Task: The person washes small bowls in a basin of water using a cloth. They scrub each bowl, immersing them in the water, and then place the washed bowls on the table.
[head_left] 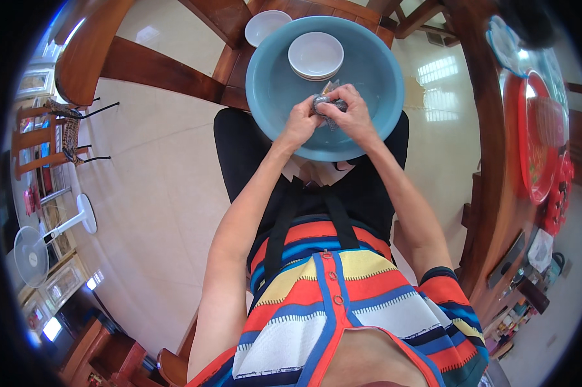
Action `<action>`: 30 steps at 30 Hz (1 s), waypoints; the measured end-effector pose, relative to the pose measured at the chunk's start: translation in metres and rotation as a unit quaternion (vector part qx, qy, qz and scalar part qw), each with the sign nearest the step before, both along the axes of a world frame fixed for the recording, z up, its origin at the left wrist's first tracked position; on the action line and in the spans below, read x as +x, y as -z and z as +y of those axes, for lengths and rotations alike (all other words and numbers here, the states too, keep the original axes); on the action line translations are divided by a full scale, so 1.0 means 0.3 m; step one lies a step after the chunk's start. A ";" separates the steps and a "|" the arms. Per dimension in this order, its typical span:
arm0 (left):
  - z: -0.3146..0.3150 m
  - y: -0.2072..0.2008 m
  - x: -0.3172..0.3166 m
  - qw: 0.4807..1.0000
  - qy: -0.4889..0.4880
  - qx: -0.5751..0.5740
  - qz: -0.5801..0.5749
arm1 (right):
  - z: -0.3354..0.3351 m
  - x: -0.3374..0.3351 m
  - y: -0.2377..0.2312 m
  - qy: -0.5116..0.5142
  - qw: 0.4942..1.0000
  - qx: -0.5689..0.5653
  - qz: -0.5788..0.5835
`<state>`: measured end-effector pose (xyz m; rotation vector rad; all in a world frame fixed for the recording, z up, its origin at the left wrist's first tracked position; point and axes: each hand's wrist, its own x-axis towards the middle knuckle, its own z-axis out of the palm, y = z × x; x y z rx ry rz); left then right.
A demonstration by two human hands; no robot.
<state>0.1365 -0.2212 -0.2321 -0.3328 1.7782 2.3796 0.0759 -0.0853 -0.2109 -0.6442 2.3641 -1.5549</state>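
Firstly, a white bowl [267,28] rests just outside the far left edge of the blue basin [271,77]. Toward its near edge, the left hand [300,124] pinches a grey crinkled bundle [319,101] with its fingers; stacked white bowls [315,56] sit nearer the far edge, and the right hand [351,114] pinches this bundle also.

Basin [262,84]: blue. Bowls [315,55] inside basin: white. Single bowl [266,27] at basin's far-left rim: white. Crumpled item [331,121] over basin: silvery grey. Wooden seat [235,74] under basin: reddish brown. Trousers [237,148] on basin's near side: black. Shirt [279,330], nearer still: red, blue, yellow, white stripes; dark stitch-like ticks along some edges. Tray [525,138] right of basin: red.
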 end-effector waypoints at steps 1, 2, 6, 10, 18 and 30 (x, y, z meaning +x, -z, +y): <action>-0.008 0.028 0.000 1.000 0.013 0.019 -0.012 | -0.006 0.001 0.006 0.031 0.999 0.027 0.023; -0.011 0.018 0.004 0.999 0.028 0.028 -0.011 | -0.021 -0.005 0.017 0.058 0.996 0.050 0.047; -0.005 -0.005 0.005 0.997 0.071 0.027 0.003 | 0.011 -0.110 0.172 0.037 0.945 0.221 0.238; 0.002 0.002 0.003 0.997 0.036 0.062 -0.002 | -0.038 -0.012 0.073 0.066 0.997 0.031 0.005; -0.009 -0.021 0.010 0.993 0.096 0.068 0.009 | 0.029 -0.094 0.085 0.040 0.984 0.120 -0.122; -0.028 -0.045 0.010 0.981 0.100 0.165 -0.002 | 0.058 -0.123 0.101 0.100 0.936 0.018 -0.338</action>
